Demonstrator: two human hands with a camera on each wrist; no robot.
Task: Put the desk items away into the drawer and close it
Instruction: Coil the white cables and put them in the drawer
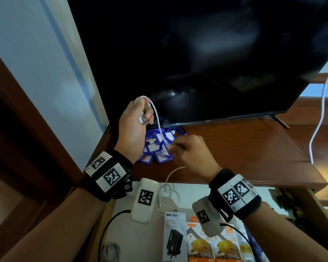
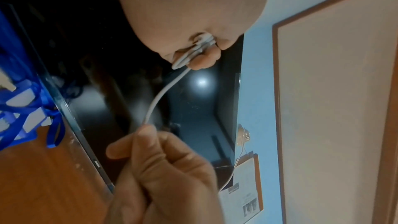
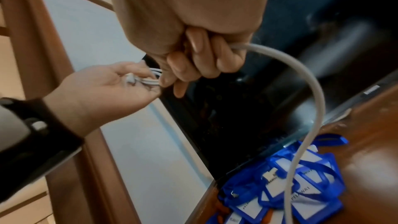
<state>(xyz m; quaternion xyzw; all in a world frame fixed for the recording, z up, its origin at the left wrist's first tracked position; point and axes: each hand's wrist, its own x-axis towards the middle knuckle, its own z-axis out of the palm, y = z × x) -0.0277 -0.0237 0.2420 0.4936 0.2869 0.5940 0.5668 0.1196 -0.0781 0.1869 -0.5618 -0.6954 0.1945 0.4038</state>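
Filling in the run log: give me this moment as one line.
left hand: holds coiled cable | right hand: pinches cable's slack | drawer: open | badges: on desk

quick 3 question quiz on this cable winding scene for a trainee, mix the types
1. True or false: the white cable runs between the left hand and the right hand.
2. The blue badge holders lie: A) in the drawer B) on the desk under the TV C) in a hand.
3. Fill in: the charger boxes sit in the open ____.

Key: 1 true; 2 B; 3 drawer.
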